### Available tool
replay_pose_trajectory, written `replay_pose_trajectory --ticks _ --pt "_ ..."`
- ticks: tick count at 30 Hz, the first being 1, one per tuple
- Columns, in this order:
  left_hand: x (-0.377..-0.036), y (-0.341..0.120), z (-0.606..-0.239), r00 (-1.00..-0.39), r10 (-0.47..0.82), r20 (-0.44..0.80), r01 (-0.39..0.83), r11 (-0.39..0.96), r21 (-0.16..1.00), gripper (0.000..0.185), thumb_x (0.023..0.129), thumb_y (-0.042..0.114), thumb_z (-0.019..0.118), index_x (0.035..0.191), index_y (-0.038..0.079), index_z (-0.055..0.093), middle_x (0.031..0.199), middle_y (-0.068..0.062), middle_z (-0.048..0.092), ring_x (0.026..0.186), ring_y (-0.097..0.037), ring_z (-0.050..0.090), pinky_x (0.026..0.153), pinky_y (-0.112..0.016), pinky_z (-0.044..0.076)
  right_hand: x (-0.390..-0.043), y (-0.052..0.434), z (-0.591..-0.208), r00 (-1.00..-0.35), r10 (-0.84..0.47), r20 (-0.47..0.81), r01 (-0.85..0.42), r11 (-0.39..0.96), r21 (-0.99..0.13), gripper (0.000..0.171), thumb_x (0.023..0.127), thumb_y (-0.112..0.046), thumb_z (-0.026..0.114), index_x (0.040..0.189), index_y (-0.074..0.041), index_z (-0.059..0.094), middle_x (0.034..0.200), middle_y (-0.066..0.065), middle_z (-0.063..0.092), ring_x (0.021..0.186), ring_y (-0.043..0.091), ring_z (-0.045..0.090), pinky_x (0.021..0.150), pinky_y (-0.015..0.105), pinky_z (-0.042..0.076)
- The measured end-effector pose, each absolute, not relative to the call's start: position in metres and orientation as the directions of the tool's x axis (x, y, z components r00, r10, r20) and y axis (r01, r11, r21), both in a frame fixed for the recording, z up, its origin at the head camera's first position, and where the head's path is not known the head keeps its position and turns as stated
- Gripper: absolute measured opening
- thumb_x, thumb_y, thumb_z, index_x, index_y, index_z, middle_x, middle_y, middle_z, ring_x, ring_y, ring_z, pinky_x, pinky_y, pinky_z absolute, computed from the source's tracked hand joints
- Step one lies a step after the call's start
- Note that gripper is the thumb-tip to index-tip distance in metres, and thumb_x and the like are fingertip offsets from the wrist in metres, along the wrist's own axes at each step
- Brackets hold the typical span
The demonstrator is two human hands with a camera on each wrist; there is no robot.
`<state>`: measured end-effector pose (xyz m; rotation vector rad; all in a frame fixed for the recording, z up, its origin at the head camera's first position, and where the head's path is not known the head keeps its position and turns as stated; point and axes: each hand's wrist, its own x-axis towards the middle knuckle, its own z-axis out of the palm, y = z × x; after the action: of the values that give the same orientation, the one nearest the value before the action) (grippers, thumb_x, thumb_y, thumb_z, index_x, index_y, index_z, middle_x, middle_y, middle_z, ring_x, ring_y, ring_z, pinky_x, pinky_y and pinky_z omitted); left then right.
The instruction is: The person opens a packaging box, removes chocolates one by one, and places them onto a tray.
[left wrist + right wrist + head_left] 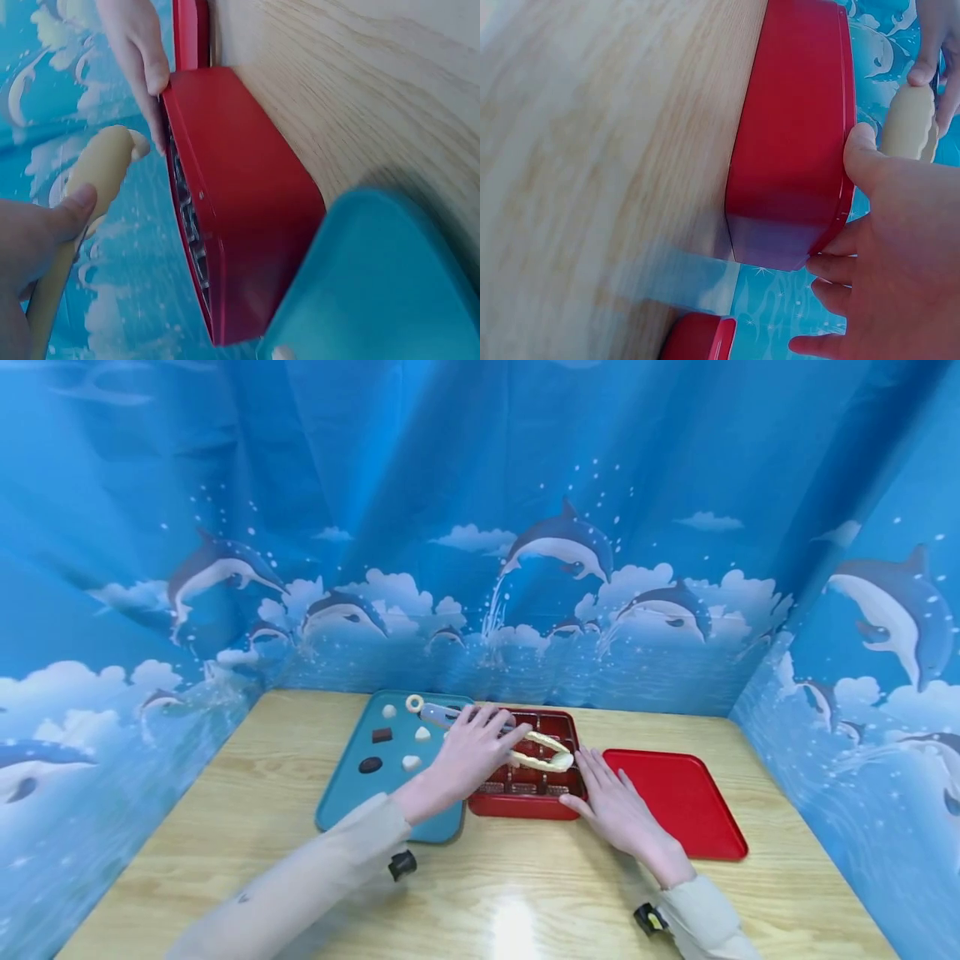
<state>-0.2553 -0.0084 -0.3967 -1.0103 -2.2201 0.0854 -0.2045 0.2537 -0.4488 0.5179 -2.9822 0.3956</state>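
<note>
Tongs (546,752): cream plastic with scalloped tips, gripped by left hand (472,752), tips pinching a pale piece over the red compartment box (525,793).
Right hand (611,802): fingers straight, resting against box's right wall, steadying it.
Box: glossy, rounded corners, between teal tray (352,785) and red tray (690,810).
Risk: smooth piece may slip from the tips if grip slackens; box could slide on wood-grain table (225,827).

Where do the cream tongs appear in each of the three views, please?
Head: the tongs lie centre frame over the red compartment box, gripped by the left hand.
Left wrist: their cream arm runs up the left edge, beside the box's wall.
Right wrist: only the scalloped tip shows, upper right.
Shared landmark: the red compartment box.
</note>
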Motion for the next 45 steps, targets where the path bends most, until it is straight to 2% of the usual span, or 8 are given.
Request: replay_pose_trajectory --ticks 8,17,21,29,38,45 --pt "-0.259 -0.047 -0.393 -0.5 0.592 0.632 0.606 0.761 -0.233 0.051 0.087 0.042 0.077 0.133 0.024 0.066 0.114 -0.003 0.066 0.106 -0.024 0.057 0.085 -0.041 0.047 -0.204 0.255 -0.45 -0.943 -0.309 0.126 -0.331 0.91 -0.248 0.082 0.102 -0.05 0.054 0.157 0.005 0.028 0.164 0.022 0.025 0.151 0.043 0.02 0.116 0.067 0.022" --pt "-0.261 -0.099 -0.388 -0.582 0.5 0.641 0.523 0.834 -0.176 0.05 0.085 0.038 0.08 0.131 0.022 0.068 0.113 -0.004 0.068 0.105 -0.027 0.057 0.084 -0.044 0.047 -0.205 0.259 -0.453 -0.947 -0.299 0.114 -0.319 0.913 -0.254 0.084 0.1 -0.051 0.056 0.157 0.004 0.027 0.164 0.022 0.025 0.151 0.044 0.02 0.116 0.067 0.022" --pt "-0.261 -0.116 -0.391 -0.596 0.485 0.64 0.504 0.847 -0.173 0.048 0.085 0.035 0.082 0.129 0.021 0.07 0.111 -0.006 0.068 0.103 -0.028 0.058 0.082 -0.044 0.047 -0.204 0.26 -0.453 -0.947 -0.299 0.121 -0.32 0.913 -0.254 0.084 0.1 -0.051 0.055 0.157 0.004 0.028 0.164 0.022 0.026 0.151 0.044 0.021 0.116 0.067 0.022" --pt "-0.258 -0.133 -0.402 -0.616 0.512 0.598 0.473 0.848 -0.239 0.05 0.079 0.04 0.083 0.124 0.02 0.073 0.105 -0.007 0.068 0.099 -0.029 0.058 0.078 -0.044 0.047 -0.205 0.26 -0.454 -0.944 -0.305 0.122 -0.327 0.911 -0.252 0.084 0.1 -0.051 0.056 0.157 0.004 0.028 0.164 0.022 0.025 0.151 0.044 0.021 0.116 0.067 0.022" --pt "-0.254 -0.136 -0.417 -0.642 0.568 0.515 0.469 0.822 -0.323 0.047 0.075 0.039 0.084 0.116 0.019 0.074 0.104 -0.01 0.062 0.097 -0.028 0.052 0.078 -0.041 0.043 -0.205 0.256 -0.453 -0.943 -0.31 0.121 -0.332 0.906 -0.264 0.084 0.1 -0.05 0.057 0.157 0.004 0.028 0.164 0.022 0.025 0.151 0.044 0.021 0.116 0.067 0.022" --pt "-0.254 -0.129 -0.419 -0.642 0.599 0.479 0.434 0.798 -0.417 0.045 0.073 0.043 0.085 0.11 0.02 0.074 0.095 -0.008 0.058 0.091 -0.028 0.046 0.075 -0.038 0.036 -0.205 0.254 -0.451 -0.941 -0.313 0.126 -0.336 0.904 -0.264 0.083 0.1 -0.049 0.058 0.157 0.005 0.028 0.164 0.022 0.026 0.151 0.044 0.021 0.116 0.067 0.022"
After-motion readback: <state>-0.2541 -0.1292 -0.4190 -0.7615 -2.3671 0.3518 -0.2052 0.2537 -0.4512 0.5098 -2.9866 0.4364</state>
